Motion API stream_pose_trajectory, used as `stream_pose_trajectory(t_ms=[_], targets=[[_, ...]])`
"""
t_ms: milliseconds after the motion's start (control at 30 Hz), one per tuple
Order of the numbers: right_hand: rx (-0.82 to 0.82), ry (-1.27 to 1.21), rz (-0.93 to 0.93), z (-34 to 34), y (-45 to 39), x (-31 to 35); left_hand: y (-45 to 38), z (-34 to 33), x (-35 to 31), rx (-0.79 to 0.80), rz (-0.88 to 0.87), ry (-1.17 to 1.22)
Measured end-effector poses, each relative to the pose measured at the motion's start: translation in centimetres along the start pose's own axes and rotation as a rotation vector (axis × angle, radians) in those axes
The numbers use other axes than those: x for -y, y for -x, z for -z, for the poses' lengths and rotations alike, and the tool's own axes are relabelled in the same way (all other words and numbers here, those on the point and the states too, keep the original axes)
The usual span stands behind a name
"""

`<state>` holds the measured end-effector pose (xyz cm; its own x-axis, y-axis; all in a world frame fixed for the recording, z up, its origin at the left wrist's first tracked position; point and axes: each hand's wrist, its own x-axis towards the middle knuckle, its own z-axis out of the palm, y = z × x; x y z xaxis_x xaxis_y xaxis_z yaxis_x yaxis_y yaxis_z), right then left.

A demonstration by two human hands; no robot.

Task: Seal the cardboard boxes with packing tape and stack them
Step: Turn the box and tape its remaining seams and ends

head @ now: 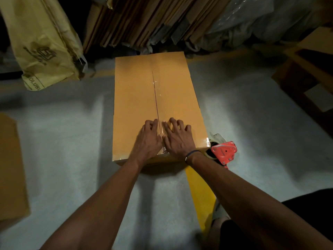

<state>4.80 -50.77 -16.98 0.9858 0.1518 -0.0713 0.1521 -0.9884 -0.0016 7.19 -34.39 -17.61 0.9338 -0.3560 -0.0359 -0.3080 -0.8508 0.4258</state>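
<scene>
Left hand (147, 139) and right hand (177, 137) lie palm-down, side by side, on the near end of the box (156, 105). Fingers of both are spread and slightly bent, fingertips pressing the lid; neither holds anything. The thumbs nearly meet over the centre seam (156, 98), where a strip of clear tape (163, 132) runs between the hands and wrinkles over the near edge. A dark band (191, 154) circles the right wrist.

Just right of the right wrist, on the floor (63, 141) against the box's near right corner, rests a red tape dispenser (224, 152). Nearer than it, under the right forearm, a yellow strip (200, 193) lies on the floor.

The box stands on the floor with its flaps shut; the seam runs away from the hands to its far end.

Well left of the left forearm, a flat cardboard sheet (10, 170) lies at the frame edge. Far right of the hands sit dim open boxes (306, 69). Beyond the box, flattened cartons (144, 20) lean upright, with a yellow printed bag (43, 42) to their left and crumpled plastic sheeting (261, 17) to their right.
</scene>
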Motion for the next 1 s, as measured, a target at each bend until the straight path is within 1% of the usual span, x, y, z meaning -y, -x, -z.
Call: stream_pose_trajectory(t_ms=[100, 167, 300, 500, 567, 633, 700, 800, 900, 1000], targets=[[-0.001, -0.075, -0.119, 0.6, -2.0, -0.1, -0.4, -0.3, 0.5, 0.016, 0.020, 0.036], [0.018, -0.072, -0.137, 1.2, -3.2, -0.4, -0.5, -0.2, 0.9, 0.038, 0.026, 0.086], [0.022, -0.039, -0.034, 1.5, -1.6, 0.0, -0.2, 0.1, 1.8, 0.069, 0.050, 0.218], [0.051, -0.066, 0.053, 1.5, 1.9, 1.1, -0.4, 0.7, 1.2, 0.124, 0.100, 0.207], [0.029, -0.117, 0.076, 1.9, 2.0, 0.8, -0.7, 1.0, 0.8, 0.166, 0.113, 0.175], [0.007, -0.202, 0.031, 2.1, 1.4, 0.4, -0.8, 1.4, 0.2, 0.194, 0.094, 0.080], [0.036, -0.245, -0.021, 2.2, 0.1, 0.5, -1.1, 1.8, -0.4, 0.202, 0.064, -0.030], [0.106, -0.211, -0.046, 1.7, -1.2, 1.0, -1.0, 1.9, -0.8, 0.158, 0.032, -0.142], [0.086, -0.162, -0.052, 1.1, -1.2, 1.2, 0.3, 1.5, -0.9, 0.104, 0.019, -0.223], [0.073, -0.134, -0.027, 0.8, -1.0, 0.8, 2.1, 1.1, -1.9, 0.082, 0.035, -0.228]])
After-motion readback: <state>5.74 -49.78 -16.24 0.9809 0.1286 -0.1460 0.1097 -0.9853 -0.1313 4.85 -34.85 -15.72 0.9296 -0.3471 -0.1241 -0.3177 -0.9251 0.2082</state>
